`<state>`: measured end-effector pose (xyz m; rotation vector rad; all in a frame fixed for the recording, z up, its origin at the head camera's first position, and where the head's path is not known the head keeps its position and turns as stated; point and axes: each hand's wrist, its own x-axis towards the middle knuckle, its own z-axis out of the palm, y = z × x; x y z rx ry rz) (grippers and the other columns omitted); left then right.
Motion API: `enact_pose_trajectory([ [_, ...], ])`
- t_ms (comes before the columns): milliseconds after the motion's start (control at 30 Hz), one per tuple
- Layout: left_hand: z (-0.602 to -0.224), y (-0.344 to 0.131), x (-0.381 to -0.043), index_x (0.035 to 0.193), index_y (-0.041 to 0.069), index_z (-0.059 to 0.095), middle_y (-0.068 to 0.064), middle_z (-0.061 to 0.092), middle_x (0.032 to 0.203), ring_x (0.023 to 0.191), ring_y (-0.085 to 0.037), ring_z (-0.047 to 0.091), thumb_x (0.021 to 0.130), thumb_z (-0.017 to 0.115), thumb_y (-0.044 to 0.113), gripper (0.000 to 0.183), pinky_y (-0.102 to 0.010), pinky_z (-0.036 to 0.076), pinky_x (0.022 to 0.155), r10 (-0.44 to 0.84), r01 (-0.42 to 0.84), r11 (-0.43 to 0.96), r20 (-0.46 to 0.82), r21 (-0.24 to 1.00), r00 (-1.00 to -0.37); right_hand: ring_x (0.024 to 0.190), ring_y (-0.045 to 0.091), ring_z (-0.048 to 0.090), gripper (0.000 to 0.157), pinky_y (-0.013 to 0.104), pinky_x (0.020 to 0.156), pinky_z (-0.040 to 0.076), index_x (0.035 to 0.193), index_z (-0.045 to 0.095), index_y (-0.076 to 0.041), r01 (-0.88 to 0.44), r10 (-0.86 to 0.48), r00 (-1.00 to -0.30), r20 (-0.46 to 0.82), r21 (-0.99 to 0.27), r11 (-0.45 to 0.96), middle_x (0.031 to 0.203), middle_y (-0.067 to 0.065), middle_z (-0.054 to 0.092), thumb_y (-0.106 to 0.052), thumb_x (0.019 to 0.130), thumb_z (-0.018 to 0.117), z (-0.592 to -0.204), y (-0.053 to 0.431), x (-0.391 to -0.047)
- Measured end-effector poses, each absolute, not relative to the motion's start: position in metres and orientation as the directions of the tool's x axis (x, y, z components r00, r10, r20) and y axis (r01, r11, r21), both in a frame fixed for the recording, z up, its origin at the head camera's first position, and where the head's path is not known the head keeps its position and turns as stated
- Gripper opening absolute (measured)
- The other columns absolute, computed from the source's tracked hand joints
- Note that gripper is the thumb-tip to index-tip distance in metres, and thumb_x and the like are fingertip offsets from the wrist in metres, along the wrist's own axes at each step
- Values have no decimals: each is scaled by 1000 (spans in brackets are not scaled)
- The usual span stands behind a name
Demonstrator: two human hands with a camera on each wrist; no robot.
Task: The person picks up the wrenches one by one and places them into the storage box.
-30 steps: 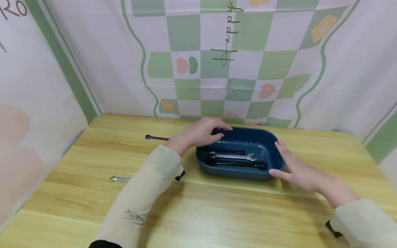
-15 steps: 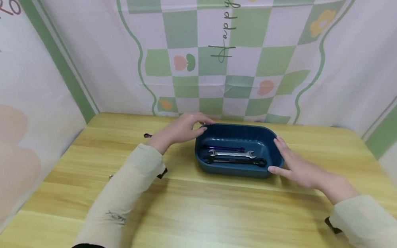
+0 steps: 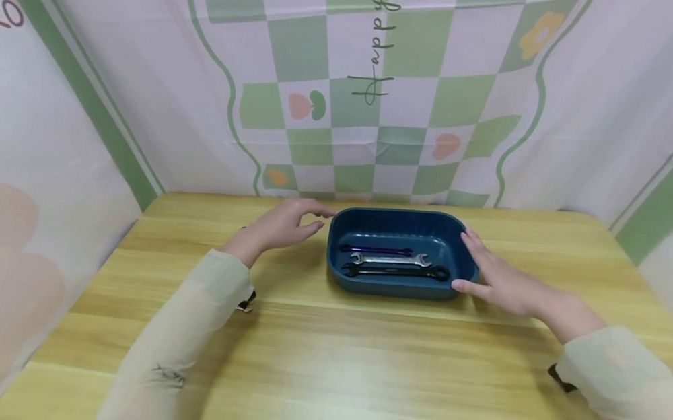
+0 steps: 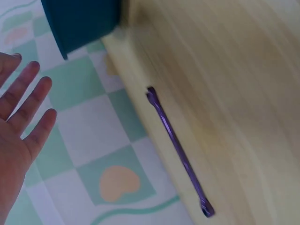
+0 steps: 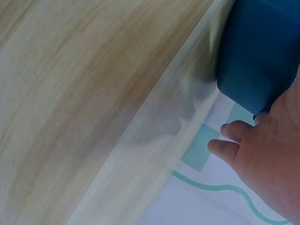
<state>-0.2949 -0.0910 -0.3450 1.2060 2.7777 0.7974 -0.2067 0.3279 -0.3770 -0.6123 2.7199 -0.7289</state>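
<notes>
A dark blue plastic bin (image 3: 398,290) stands near the table's back edge. Lying side by side in it are a purple wrench (image 3: 376,250), a silver open-end wrench (image 3: 390,260) and a black combination wrench (image 3: 397,271). My left hand (image 3: 283,225) is empty and hovers just left of the bin, fingers extended. With its fingers and thumb spread nearly straight, my right hand (image 3: 506,277) touches the bin's right end. Another purple wrench (image 4: 178,150) lies on the table below my left hand; in the head view my left wrist covers most of it.
The wooden table (image 3: 346,366) runs back to a checked cloth (image 3: 383,106) hung behind it. A bit of a silver wrench (image 3: 246,307) on the table shows beside my left cuff.
My left hand has moved left, from over the bin's left end to outside it. My right hand stays at the bin's right end. The left forearm now covers more of the loose wrenches.
</notes>
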Motion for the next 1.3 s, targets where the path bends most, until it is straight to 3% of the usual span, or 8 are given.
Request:
enact_pose_trajectory([
  [633, -366, -138, -304, 133, 4, 68, -11, 65, 135, 122, -31, 59, 99, 64, 4, 34, -47, 46, 107, 577, 528, 707, 48, 470, -815, 148, 56, 2, 96, 73, 113, 13, 163, -10, -4, -331, -460, -880, -122, -537, 776, 167, 19, -19, -38, 105, 60, -377, 329, -204],
  [1300, -382, -156, -306, 138, 10, 65, -19, 59, 140, 129, -39, 54, 99, 62, 2, 40, -56, 39, 111, 475, 372, 794, -108, 481, -873, 148, 56, 3, 97, 74, 113, 13, 163, -9, -5, -331, -463, -877, -130, -536, 777, 167, 19, -18, -40, 104, 59, -377, 328, -204],
])
